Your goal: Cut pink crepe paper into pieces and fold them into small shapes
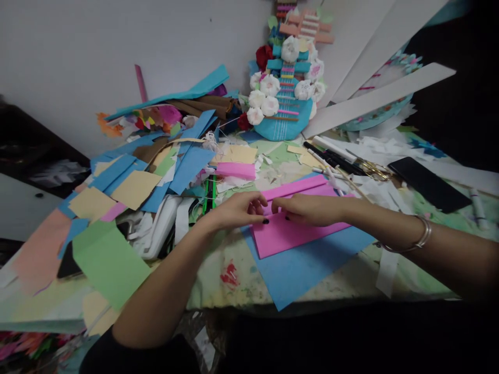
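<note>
A folded sheet of pink paper (288, 240) lies on a larger blue sheet (280, 283) at the front of the table. Both my hands work at the raised fold of the pink paper. My left hand (245, 210) is at its left end, fingers curled behind the fold and the dark-nailed thumb in front. Close beside it, my right hand (307, 209) bends its fingers over the same fold, its thumb pressing the near face. Part of the paper is hidden under my right hand. A narrower pink strip (296, 187) shows behind my hands.
A blue paper guitar (284, 111) with white paper flowers stands against the wall. Paper scraps, a green sheet (111, 259) and a green-handled cutter (209, 192) lie left. Pens (331, 156), gold-handled scissors (372, 169) and a black phone (429, 183) lie right.
</note>
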`<action>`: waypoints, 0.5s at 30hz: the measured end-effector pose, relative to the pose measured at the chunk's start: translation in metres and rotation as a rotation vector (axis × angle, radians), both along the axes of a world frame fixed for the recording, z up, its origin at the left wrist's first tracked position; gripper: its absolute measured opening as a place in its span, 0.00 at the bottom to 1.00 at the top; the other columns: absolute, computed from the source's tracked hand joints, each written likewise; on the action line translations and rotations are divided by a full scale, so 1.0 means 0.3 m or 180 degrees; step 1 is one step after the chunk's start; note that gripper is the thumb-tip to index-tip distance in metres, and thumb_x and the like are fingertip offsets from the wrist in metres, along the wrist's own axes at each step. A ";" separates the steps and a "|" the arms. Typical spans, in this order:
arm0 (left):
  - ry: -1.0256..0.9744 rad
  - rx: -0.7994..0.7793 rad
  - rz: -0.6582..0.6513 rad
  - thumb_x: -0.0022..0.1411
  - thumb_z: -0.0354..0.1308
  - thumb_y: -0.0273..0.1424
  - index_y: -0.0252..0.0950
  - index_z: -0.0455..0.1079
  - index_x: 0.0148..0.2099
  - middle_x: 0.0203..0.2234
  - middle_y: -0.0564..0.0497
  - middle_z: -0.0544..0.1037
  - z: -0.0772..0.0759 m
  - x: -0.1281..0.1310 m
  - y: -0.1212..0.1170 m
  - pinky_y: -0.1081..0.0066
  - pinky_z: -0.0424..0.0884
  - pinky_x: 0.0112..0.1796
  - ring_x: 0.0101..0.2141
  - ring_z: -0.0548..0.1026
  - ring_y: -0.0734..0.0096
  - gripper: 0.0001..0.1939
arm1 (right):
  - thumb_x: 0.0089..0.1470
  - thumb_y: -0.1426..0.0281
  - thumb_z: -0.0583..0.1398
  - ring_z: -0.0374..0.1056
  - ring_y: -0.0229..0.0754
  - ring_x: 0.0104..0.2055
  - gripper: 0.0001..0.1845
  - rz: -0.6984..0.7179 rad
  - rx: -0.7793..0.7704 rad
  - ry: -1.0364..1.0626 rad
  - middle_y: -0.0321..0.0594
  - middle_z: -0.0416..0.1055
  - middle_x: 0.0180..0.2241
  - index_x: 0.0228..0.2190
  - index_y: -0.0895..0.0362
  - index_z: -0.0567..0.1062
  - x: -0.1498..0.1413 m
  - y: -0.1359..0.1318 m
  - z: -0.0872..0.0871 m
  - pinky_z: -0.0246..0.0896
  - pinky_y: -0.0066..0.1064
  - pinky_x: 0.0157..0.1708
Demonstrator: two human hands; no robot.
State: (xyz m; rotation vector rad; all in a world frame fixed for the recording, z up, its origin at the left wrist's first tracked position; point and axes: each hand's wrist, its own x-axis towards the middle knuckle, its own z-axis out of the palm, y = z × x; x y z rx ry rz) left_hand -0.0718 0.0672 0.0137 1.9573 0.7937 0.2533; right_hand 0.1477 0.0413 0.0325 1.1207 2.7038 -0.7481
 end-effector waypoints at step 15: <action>0.0546 0.0368 -0.0783 0.44 0.59 0.21 0.35 0.67 0.40 0.28 0.54 0.71 0.002 -0.021 0.012 0.74 0.65 0.29 0.28 0.68 0.72 0.17 | 0.47 0.85 0.51 0.65 0.41 0.37 0.20 0.0065 0.0129 0.0355 0.45 0.70 0.38 0.41 0.60 0.70 -0.010 -0.018 -0.051 0.58 0.30 0.35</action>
